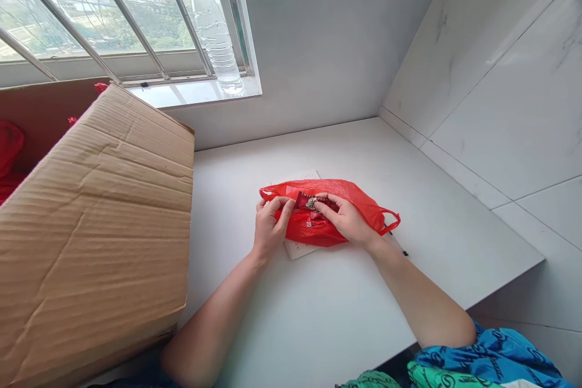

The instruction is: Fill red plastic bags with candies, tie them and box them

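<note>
A red plastic bag (pixel 318 233) lies on the white table, its handle loops at the left and right ends. Over its opening, a small dark red printed packet (pixel 305 200) is held between both hands. My left hand (pixel 271 224) pinches the packet's left end between thumb and fingers. From the right, my right hand (pixel 343 217) grips its other end, with the thumb on top. More small red packets show just below it in the bag, partly hidden. Paper with writing (pixel 297 250) sticks out from under the bag.
A large open cardboard box (pixel 104 218) stands at the left with red items inside. A clear water bottle (pixel 216 36) stands on the window sill. The table (pixel 282 327) meets the wall behind. A dark-tipped pen-like object (pixel 405 253) lies right of the bag.
</note>
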Demonstrator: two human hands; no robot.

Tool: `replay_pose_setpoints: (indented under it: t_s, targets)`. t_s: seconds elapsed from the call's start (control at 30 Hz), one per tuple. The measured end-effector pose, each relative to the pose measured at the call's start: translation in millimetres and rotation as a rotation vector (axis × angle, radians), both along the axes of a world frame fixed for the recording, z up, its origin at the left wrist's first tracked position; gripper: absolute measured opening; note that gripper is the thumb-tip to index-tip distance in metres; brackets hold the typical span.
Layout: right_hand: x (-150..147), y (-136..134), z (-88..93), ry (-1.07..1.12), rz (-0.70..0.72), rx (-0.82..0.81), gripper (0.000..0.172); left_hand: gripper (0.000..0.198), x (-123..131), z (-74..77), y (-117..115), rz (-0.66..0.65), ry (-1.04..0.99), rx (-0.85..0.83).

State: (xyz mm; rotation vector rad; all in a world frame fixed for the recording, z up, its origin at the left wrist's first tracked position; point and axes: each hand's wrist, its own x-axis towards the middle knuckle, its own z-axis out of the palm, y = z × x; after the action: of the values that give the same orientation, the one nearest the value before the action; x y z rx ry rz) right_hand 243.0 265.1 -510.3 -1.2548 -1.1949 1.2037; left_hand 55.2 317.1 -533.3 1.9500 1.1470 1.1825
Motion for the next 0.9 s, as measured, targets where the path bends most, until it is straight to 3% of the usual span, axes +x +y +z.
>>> replay_pose_setpoints:
  t_s: [0.13, 0.2, 0.3, 0.43, 0.6, 0.7, 0.8, 0.9]
  targets:
    - [13, 0, 6.6, -0.249, -0.235, 0.154, 0.031, 0.026, -4, -2.8, 2, 0.022, 0.174, 0.178]
    - [18, 0, 8.2, -0.355, -0.253, 0.177, 0.031, 0.026, -5, -4.9, 4, 0.019, 0.294, 0.297]
    - [21, 1, 5.8, -0.405, -0.195, 0.135, 0.028, 0.023, -4, -7.7, 4, -0.004, 0.409, 0.406]
    - [22, 0, 5.8, -0.589, -0.190, 0.082, 0.022, 0.018, -2, -7.4, 3, -0.017, 0.470, 0.397]
    - [26, -19, 27.7, -0.762, -0.022, 0.065, 0.016, 0.031, 0, -0.3, -1, -0.143, 0.496, 0.358]
    - [27, -33, 36.7, -0.880, 0.084, -0.032, 0.014, 0.036, 2, 3.2, -4, -0.236, 0.531, 0.392]
    - [28, -42, 34.8, -0.966, 0.131, -0.092, 0.006, 0.041, 4, 3.7, -6, -0.293, 0.557, 0.391]
    - [31, -46, 26.4, -0.979, 0.177, -0.115, 0.019, 0.047, 3, 3.0, -5, -0.321, 0.579, 0.370]
